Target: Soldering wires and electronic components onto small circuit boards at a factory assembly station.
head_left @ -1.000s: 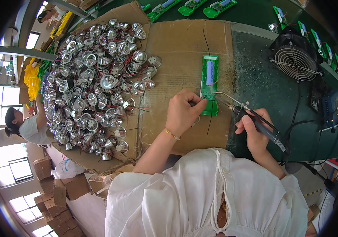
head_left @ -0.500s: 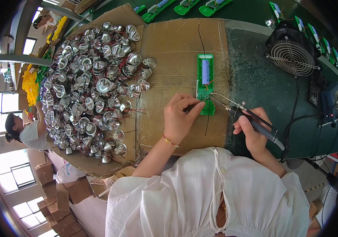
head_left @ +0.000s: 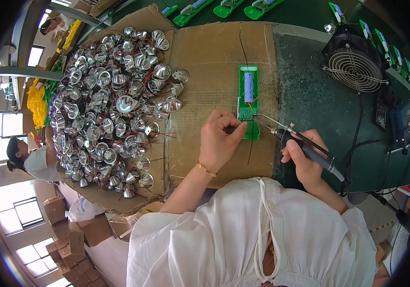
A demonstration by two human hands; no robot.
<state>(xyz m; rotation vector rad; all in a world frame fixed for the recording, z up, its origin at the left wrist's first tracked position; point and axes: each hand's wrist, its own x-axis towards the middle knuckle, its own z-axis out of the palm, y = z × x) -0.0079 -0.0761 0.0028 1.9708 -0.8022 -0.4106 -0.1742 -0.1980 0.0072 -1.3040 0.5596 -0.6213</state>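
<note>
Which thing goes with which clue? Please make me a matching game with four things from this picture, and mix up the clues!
Things:
1. Soldering iron
2. Cylindrical battery
3. Fan
4. Silver reflectors

Clues:
A. Black, with a round wire grille, toward the upper right
B. Heaped in a big pile on the left
C. Held in the person's right hand
D. Blue-purple, lying in a green casing

Right pairs: 1-C, 2-D, 3-A, 4-B
</note>
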